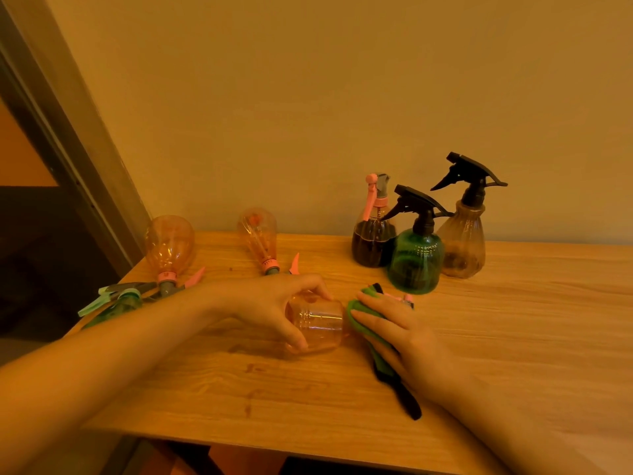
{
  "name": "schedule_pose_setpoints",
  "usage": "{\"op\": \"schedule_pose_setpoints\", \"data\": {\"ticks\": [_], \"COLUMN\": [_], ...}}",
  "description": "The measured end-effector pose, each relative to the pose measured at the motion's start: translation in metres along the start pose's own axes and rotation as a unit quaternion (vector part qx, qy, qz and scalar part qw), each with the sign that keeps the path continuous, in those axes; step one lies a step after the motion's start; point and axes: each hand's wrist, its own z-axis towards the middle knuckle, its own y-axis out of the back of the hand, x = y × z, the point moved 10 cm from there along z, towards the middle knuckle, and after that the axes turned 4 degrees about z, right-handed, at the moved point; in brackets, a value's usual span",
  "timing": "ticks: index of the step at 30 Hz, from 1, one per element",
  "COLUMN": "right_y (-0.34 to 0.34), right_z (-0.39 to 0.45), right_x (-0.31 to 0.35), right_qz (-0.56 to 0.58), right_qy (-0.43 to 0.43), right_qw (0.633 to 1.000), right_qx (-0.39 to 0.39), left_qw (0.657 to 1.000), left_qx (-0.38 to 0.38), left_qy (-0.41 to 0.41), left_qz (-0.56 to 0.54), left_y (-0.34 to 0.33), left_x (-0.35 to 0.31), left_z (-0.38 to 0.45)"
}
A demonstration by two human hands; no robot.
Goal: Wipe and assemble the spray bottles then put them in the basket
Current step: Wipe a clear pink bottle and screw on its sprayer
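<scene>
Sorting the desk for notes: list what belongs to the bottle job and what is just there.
Job: orange bottle held by left hand; green cloth under right hand; lying bottles; standing bottles.
Just there: table; wall; door frame.

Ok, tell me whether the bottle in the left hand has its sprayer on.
No: the bottle the left hand grips shows a bare open neck, no sprayer.

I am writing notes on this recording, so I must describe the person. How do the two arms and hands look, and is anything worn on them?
Both forearms are bare as far as the picture shows; no sleeve is in view. The left hand and the right hand wear no gloves. No ring, watch or bracelet is visible on either wrist or finger. The nails are short and look unpainted.
</scene>
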Motion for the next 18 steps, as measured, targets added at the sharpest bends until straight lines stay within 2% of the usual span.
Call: {"op": "schedule_pose_setpoints", "data": {"ticks": [10,18], "right_y": [-0.011,0.010], "right_z": [-0.020,-0.036], "right_x": [-0.013,-0.014], "right_qz": [-0.031,-0.020], "right_qy": [0.046,0.037], "right_qw": [0.992,0.994], "right_qx": [0.113,0.097], "left_qw": [1.000,1.000], "left_qx": [0.002,-0.006], "left_qy": [0.002,-0.004], "left_qz": [-0.015,-0.009], "left_y": [0.001,0.002], "left_x": [0.003,0.005], "left_z": [0.000,0.002]}}
